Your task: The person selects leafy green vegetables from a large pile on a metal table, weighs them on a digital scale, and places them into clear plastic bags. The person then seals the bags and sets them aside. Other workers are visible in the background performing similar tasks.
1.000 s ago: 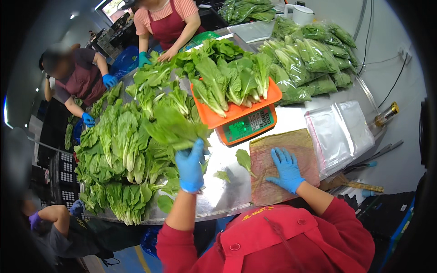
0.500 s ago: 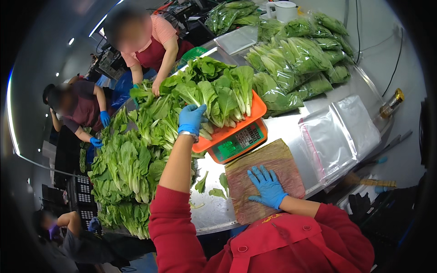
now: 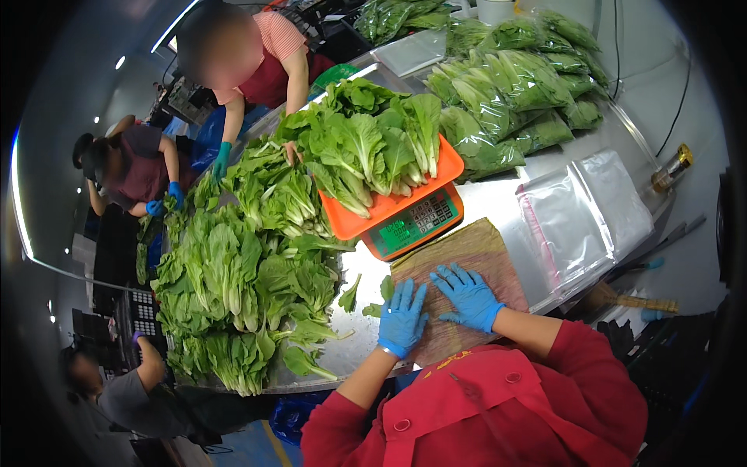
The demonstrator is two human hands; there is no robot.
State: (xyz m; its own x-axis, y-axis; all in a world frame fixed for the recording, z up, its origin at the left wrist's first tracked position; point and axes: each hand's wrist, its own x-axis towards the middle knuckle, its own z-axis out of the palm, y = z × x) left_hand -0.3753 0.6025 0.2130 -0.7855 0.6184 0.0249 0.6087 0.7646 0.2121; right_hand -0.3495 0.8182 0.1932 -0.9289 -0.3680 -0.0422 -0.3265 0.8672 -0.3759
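Note:
Both my hands, in blue gloves, lie flat on a folded brown-and-yellow cloth [image 3: 486,245] at the table's near edge. My left hand [image 3: 402,319] rests on its left side with fingers stretched out. Beside it, my right hand [image 3: 468,302] has its fingers spread. Neither holds anything. Just beyond the cloth stands an orange scale [image 3: 416,226] with a lit green display. Its orange tray [image 3: 342,223] bears a heap of leafy green vegetables [image 3: 373,156], white stems toward me. Loose leaves [image 3: 350,294] lie left of the cloth.
A large pile of leafy greens [image 3: 226,272] covers the table's left side. Bagged greens [image 3: 506,93] are stacked at the back right, and clear plastic bags [image 3: 587,218] lie to the right. Across the table, a person in a striped shirt [image 3: 280,35] reaches toward the greens; others stand at left.
My left hand has let go of the greens on the tray and come back to the cloth beside my right hand. The co-worker's gloved hand across the table has shifted nearer the pile's edge.

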